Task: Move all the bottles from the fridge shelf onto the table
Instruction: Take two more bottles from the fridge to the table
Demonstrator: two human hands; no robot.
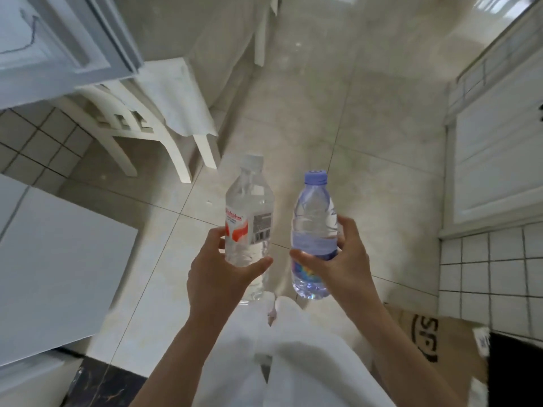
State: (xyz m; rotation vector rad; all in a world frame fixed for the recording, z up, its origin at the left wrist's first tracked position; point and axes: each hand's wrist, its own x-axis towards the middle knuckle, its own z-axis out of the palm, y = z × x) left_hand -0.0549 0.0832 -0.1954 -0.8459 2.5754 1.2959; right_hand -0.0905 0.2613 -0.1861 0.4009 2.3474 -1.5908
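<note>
We are in the carrying step: both bottles are off the shelf and in the air over the tiled floor (308,113), neither fridge shelf nor any clear set-down place being plainly visible. Our left hand (217,277) is wrapped closed around the lower half of the clear bottle (249,218), thumb across the front below the label. Our right hand (343,268) is closed the same way around the blue-tinted bottle (313,230), thumb at its label band and fingers behind. The two bottles ride side by side, near each other but apart, both roughly upright with caps pointing away from us.

The clear bottle has a white cap, a red-and-white label with a barcode, and looks full. The other has a pale violet-blue cap, a ribbed shoulder and a blue band round its middle, also holding water.

We judge that the next move calls for turning toward the surface, which may be the white slab at our left, and standing each bottle down on its base before letting go.
</note>
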